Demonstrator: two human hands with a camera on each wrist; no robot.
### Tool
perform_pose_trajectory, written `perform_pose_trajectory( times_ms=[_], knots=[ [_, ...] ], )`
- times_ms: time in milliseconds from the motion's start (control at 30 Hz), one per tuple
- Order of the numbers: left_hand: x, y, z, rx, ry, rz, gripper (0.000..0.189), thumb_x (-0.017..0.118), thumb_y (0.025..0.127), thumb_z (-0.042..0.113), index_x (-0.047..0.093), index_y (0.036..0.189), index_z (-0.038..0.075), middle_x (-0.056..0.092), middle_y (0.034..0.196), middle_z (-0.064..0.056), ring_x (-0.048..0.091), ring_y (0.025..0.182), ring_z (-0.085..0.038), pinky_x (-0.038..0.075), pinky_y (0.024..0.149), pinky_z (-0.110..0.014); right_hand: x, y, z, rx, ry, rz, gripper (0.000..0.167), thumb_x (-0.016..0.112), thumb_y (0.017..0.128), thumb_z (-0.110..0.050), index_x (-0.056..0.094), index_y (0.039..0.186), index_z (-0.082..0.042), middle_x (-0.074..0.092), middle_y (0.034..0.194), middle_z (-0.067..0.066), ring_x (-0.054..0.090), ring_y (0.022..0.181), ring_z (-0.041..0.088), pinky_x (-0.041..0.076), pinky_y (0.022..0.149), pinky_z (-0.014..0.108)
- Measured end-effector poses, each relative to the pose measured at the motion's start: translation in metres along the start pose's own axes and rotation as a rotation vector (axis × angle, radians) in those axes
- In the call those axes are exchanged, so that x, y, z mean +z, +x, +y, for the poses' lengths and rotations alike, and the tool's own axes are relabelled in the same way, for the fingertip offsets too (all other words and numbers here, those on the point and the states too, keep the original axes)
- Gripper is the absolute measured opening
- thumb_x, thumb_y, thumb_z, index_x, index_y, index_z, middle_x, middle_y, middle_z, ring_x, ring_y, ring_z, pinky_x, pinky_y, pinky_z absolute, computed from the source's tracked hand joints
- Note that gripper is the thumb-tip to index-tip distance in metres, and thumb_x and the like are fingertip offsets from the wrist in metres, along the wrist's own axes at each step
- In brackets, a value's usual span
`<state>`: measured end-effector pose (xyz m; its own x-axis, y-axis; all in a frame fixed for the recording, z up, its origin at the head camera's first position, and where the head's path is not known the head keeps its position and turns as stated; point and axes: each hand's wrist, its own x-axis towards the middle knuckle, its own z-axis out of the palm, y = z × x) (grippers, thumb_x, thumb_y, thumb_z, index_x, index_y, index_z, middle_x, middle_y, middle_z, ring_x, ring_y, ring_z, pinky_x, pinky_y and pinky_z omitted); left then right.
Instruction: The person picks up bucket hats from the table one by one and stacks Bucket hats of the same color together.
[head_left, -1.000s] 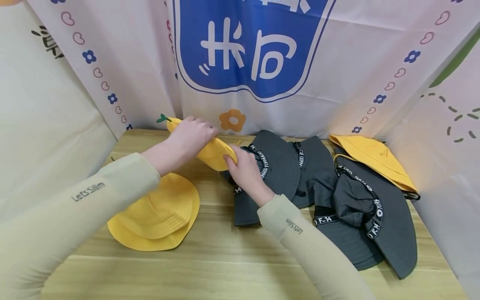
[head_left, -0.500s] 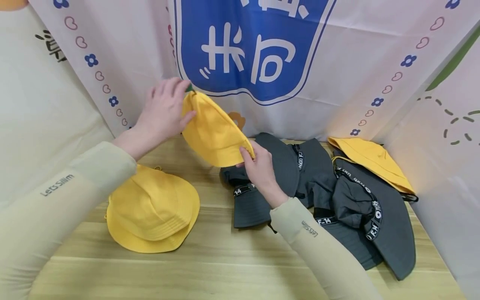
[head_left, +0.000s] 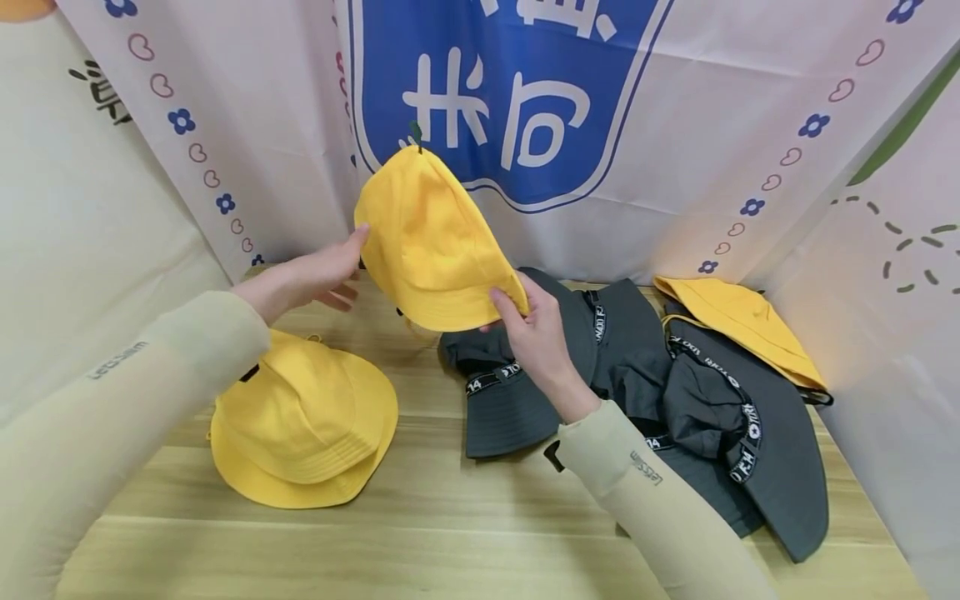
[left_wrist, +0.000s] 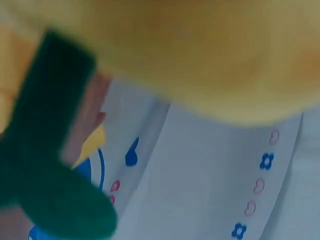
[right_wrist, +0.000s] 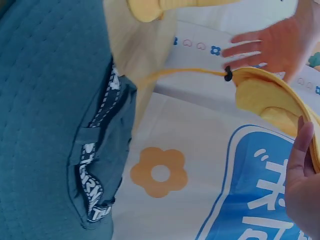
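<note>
A yellow bucket hat (head_left: 431, 237) with a green leaf-shaped stem (head_left: 416, 133) on its crown is held up above the table. My right hand (head_left: 536, 333) pinches its brim at the right, thumb on the near side. Beside the crown's left edge is my left hand (head_left: 315, 275), its fingers extended and its thumb tip at the fabric. The right wrist view shows the hat's inside (right_wrist: 265, 100) and a yellow cord with a black toggle (right_wrist: 228, 73). A blurred green leaf shape (left_wrist: 50, 140) partly covers the left hand in the left wrist view.
Stacked yellow hats (head_left: 307, 417) lie on the wooden table (head_left: 420, 533) at left, below my left forearm. Several dark grey hats (head_left: 720, 400) with lettered bands spread across the right. Another yellow hat (head_left: 742, 325) lies on them. A printed curtain (head_left: 637, 208) closes off the back.
The held hat has risen and turned so its crown points up. My left hand has let go of the crown top and moved down its left side; the right hand keeps its brim grip.
</note>
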<state>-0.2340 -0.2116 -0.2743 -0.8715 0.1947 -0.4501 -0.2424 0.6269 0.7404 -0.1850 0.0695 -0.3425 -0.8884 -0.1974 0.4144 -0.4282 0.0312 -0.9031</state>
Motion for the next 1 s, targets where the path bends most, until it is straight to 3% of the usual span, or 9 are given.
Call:
perform_pose_trajectory(
  times_ms=[100, 167, 267, 333, 400, 500, 667, 867, 1000],
  knots=[
    [0.005, 0.002, -0.001, 0.007, -0.149, -0.050, 0.092, -0.001, 0.096, 0.069, -0.004, 0.159, 0.003, 0.022, 0.156, -0.036, 0.042, 0.137, -0.048, 0.045, 0.111, -0.052, -0.001, -0.001, -0.003, -0.006, 0.055, -0.022, 0.026, 0.055, 0.101, -0.007, 0.060, 0.126, 0.002, 0.064, 0.103, 0.021, 0.069, 0.079, 0.016, 0.062, 0.071, 0.046],
    [0.006, 0.003, 0.001, 0.036, -0.219, -0.032, 0.087, 0.002, 0.098, 0.066, 0.006, 0.159, 0.004, 0.031, 0.153, -0.030, 0.054, 0.128, -0.038, 0.045, 0.112, -0.048, -0.003, -0.002, -0.004, 0.011, 0.111, -0.059, 0.026, 0.054, 0.102, -0.006, 0.058, 0.126, 0.003, 0.062, 0.106, 0.020, 0.071, 0.086, 0.017, 0.062, 0.075, 0.049],
    [0.005, 0.005, 0.004, 0.040, -0.327, 0.056, 0.073, 0.009, 0.104, 0.056, 0.018, 0.156, 0.005, 0.043, 0.139, -0.017, 0.066, 0.103, -0.016, 0.049, 0.108, -0.037, -0.005, -0.003, -0.005, 0.053, 0.195, -0.122, 0.028, 0.052, 0.102, -0.004, 0.055, 0.128, 0.005, 0.059, 0.109, 0.018, 0.072, 0.094, 0.021, 0.061, 0.080, 0.048],
    [0.003, 0.005, 0.005, 0.028, -0.381, 0.135, 0.063, 0.013, 0.107, 0.048, 0.025, 0.154, 0.007, 0.048, 0.128, -0.007, 0.066, 0.087, -0.005, 0.054, 0.100, -0.027, -0.006, -0.003, -0.004, 0.071, 0.217, -0.154, 0.029, 0.051, 0.102, -0.002, 0.053, 0.129, 0.005, 0.058, 0.111, 0.018, 0.072, 0.096, 0.022, 0.061, 0.082, 0.046],
    [0.001, 0.004, 0.005, 0.020, -0.420, 0.202, 0.056, 0.017, 0.108, 0.041, 0.028, 0.152, 0.008, 0.048, 0.122, 0.000, 0.064, 0.084, -0.001, 0.055, 0.093, -0.021, -0.007, -0.003, -0.003, 0.081, 0.214, -0.173, 0.030, 0.051, 0.101, -0.002, 0.052, 0.131, 0.005, 0.057, 0.113, 0.019, 0.071, 0.098, 0.022, 0.061, 0.085, 0.045],
    [0.000, 0.004, 0.005, 0.031, -0.404, 0.256, 0.056, 0.019, 0.107, 0.037, 0.028, 0.154, 0.009, 0.049, 0.127, 0.001, 0.063, 0.094, -0.003, 0.055, 0.092, -0.019, -0.007, -0.002, 0.001, 0.080, 0.188, -0.199, 0.033, 0.050, 0.102, -0.001, 0.049, 0.134, 0.005, 0.056, 0.120, 0.023, 0.068, 0.105, 0.026, 0.060, 0.088, 0.044],
    [-0.001, 0.005, 0.005, 0.043, -0.412, 0.293, 0.060, 0.022, 0.108, 0.039, 0.022, 0.158, 0.006, 0.049, 0.134, 0.000, 0.059, 0.109, -0.008, 0.054, 0.095, -0.020, -0.008, -0.003, 0.007, 0.071, 0.110, -0.231, 0.038, 0.047, 0.103, -0.002, 0.046, 0.141, 0.002, 0.055, 0.127, 0.026, 0.064, 0.114, 0.037, 0.060, 0.090, 0.042],
    [-0.002, 0.004, 0.006, 0.070, -0.393, 0.383, 0.058, 0.022, 0.107, 0.041, 0.032, 0.150, 0.003, 0.048, 0.116, 0.005, 0.054, 0.103, -0.006, 0.052, 0.096, -0.022, -0.009, -0.006, 0.012, 0.065, 0.075, -0.208, 0.038, 0.048, 0.103, -0.002, 0.048, 0.140, 0.003, 0.056, 0.129, 0.026, 0.061, 0.120, 0.040, 0.057, 0.094, 0.045],
    [-0.004, 0.000, 0.007, 0.107, -0.381, 0.445, 0.049, 0.023, 0.107, 0.049, 0.046, 0.125, 0.011, 0.048, 0.102, 0.008, 0.049, 0.093, -0.005, 0.048, 0.094, -0.024, -0.012, -0.009, 0.016, 0.079, 0.032, -0.202, 0.036, 0.050, 0.103, -0.005, 0.051, 0.138, 0.004, 0.059, 0.128, 0.025, 0.062, 0.119, 0.036, 0.055, 0.097, 0.051]
  ],
)
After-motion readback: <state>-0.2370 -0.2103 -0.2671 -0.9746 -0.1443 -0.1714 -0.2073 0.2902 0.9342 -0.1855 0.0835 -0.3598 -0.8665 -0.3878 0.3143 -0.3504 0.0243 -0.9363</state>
